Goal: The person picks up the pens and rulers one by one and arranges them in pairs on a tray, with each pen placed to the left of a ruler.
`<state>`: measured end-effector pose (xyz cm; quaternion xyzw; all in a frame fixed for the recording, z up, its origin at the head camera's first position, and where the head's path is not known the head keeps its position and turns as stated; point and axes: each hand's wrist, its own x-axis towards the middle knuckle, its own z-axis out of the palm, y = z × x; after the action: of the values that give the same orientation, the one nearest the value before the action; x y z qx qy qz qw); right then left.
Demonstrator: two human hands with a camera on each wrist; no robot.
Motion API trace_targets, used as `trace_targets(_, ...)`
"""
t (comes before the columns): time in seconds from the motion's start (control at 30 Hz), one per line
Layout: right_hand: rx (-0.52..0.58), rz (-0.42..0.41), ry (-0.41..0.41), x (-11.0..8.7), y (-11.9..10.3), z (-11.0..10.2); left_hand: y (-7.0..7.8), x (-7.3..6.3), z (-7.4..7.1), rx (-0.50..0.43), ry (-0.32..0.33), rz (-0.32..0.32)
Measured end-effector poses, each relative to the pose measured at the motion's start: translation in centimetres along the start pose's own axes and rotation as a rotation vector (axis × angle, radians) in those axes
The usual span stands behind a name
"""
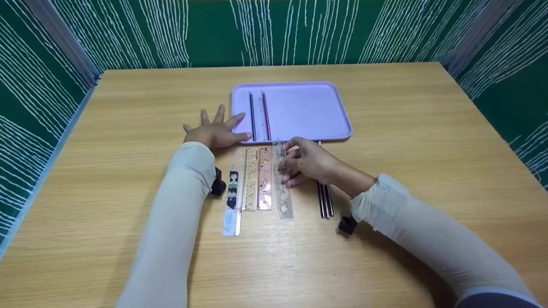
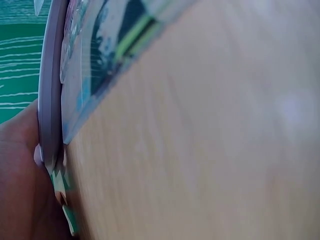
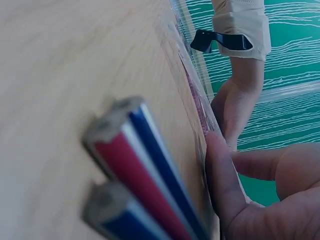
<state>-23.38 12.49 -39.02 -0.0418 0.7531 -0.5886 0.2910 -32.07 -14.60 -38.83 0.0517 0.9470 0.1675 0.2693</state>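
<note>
My left hand (image 1: pixel 216 133) lies with spread fingers at the near left corner of a lilac tray (image 1: pixel 308 111), its thumb and index finger over the rim. On the tray lie a dark blue pencil (image 1: pixel 252 115), a clear ruler (image 1: pixel 259 117) and a red pencil (image 1: pixel 266 115), side by side. Below the tray, my right hand (image 1: pixel 310 160) pinches a clear stencil ruler (image 1: pixel 283 201) by its right edge. To the left of that ruler are a pink stencil ruler (image 1: pixel 265 184), a yellowish stencil ruler (image 1: pixel 250 182) and a clear ruler with cartoon figures (image 1: pixel 232 192).
Several striped pencils (image 1: pixel 325 203) lie together under and beside my right wrist; their blunt ends (image 3: pixel 115 117) show close up in the right wrist view. The wooden table (image 1: pixel 150 102) meets green walls (image 1: pixel 209 34) with white streaks at the back and sides.
</note>
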Motion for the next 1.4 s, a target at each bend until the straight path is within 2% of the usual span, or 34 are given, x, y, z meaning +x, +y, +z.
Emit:
trace_targets(0.4, 0.063, 0.004, -0.035, -0.1, 0.7, -0.7, 0.3, -0.3, -0.1, 0.029, 0.007, 0.026)
trace_targets(0.57, 0.123, 0.012, -0.048, 0.0, 0.8, -0.9, 0.4, -0.3, -0.1, 0.025, 0.008, 0.016)
trace_targets(0.87, 0.207, 0.008, -0.142, 0.0, 0.6, -1.3, 0.2, -0.1, -0.2, 0.0, 0.01, -0.003)
trace_targets(1.13, 0.219, -0.006, -0.102, 0.3, 0.8, -1.2, 0.1, -0.1, 0.1, -0.008, 0.005, -0.02)
trace_targets(1.4, 0.231, -0.035, -0.075, 0.5, 0.7, -1.0, 0.1, -0.3, 0.0, -0.004, 0.012, -0.01)
